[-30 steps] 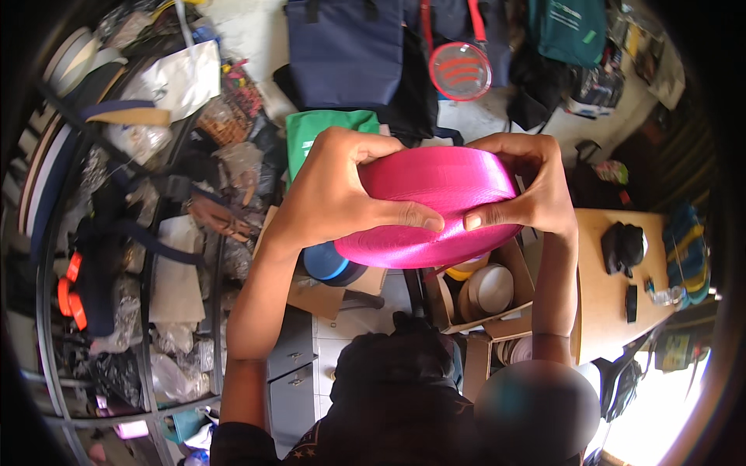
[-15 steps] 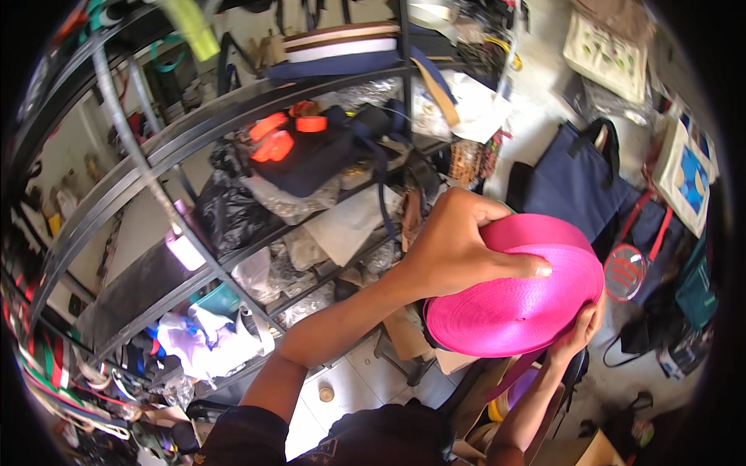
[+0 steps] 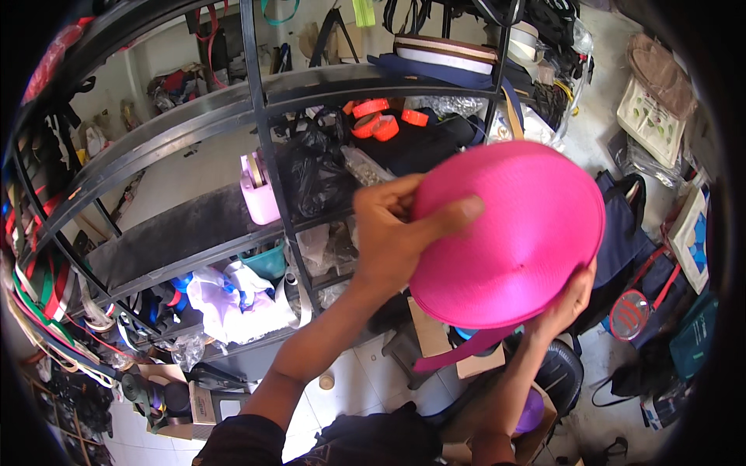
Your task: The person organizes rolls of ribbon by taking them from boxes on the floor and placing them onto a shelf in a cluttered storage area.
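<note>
A large roll of bright pink webbing (image 3: 513, 233) is held up in front of me between both hands, its flat coiled side facing me. My left hand (image 3: 412, 233) grips the roll's left edge, thumb laid over the coiled face and fingers behind. On the lower right edge, my right hand (image 3: 567, 303) is wrapped round it, most of its fingers hidden behind the roll. The coil's middle bulges slightly like a shallow cone. A loose pink strap end hangs below the roll toward the left.
A black metal shelf (image 3: 179, 225) spans the left, carrying orange rolls (image 3: 381, 126), a pink tape dispenser (image 3: 258, 190) and a black plastic bag (image 3: 318, 167). Cardboard boxes (image 3: 203, 404) stand on the tiled floor. Bags, including a dark blue one (image 3: 622, 225), lie at right.
My view has swung left. The pink roll has tilted to face me more, its middle now bulging, and its loose strap end shows beneath. Both hands keep their hold.
</note>
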`<move>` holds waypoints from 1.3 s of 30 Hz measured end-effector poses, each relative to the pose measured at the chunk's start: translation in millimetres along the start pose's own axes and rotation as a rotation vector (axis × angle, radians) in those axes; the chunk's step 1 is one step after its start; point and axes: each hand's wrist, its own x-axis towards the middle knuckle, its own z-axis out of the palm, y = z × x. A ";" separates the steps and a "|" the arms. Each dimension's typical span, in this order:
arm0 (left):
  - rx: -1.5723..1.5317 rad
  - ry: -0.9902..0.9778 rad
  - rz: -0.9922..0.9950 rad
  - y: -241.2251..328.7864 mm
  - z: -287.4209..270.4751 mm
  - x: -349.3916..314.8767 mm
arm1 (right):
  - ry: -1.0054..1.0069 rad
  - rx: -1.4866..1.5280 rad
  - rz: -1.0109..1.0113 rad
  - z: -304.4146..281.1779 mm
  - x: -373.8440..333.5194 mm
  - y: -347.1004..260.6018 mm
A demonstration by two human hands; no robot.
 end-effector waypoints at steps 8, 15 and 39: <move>-0.410 0.395 0.206 16.8 -32.1 -24.8 | 0.096 0.316 0.201 123.2 -50.2 -77.8; -0.114 0.141 0.153 62.4 -96.7 -30.6 | 0.049 0.419 0.140 140.8 -30.7 -81.1; 0.309 0.166 0.065 180.6 -170.9 -110.6 | -0.496 0.641 0.340 223.8 -70.7 -127.1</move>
